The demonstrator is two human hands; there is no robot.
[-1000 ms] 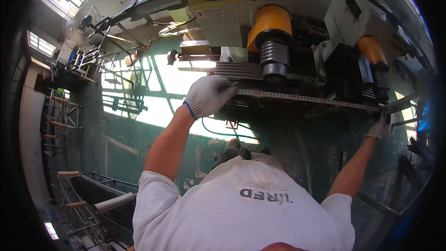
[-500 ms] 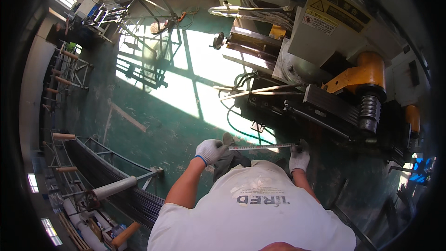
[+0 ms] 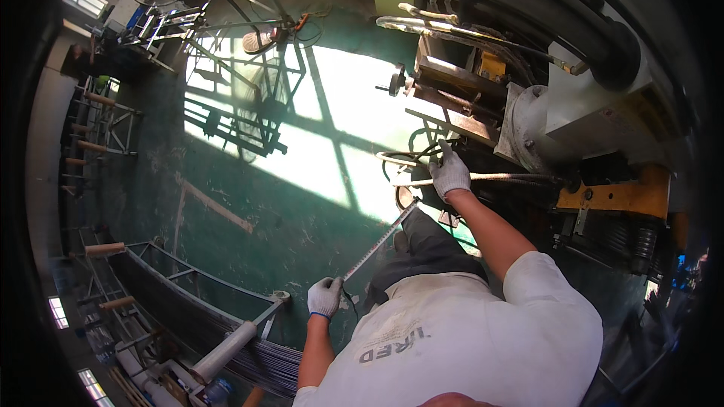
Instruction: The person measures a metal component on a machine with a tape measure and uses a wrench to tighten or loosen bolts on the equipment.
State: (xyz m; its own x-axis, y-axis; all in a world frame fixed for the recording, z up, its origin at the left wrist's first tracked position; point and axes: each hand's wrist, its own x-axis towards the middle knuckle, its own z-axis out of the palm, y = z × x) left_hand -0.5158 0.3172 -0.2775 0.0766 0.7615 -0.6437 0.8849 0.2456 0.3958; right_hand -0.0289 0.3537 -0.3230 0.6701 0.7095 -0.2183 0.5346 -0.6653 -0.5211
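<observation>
Green floor (image 3: 234,196), partly sunlit, spread ahead of the left hand (image 3: 324,298), whose curled fingers gripped the tape (image 3: 377,244), its strip slanting forward and right from them. Its far end stood near, yet apart from, the right hand (image 3: 451,173). Those fingers pointed forward near a hose (image 3: 513,177); how open, or holding what, could not be told.

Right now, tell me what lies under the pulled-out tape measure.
Green floor shows beside the tape measure, and a dark trouser leg near its far end. Whatever is directly beneath the strip is covered; the left hand hides the near end.
</observation>
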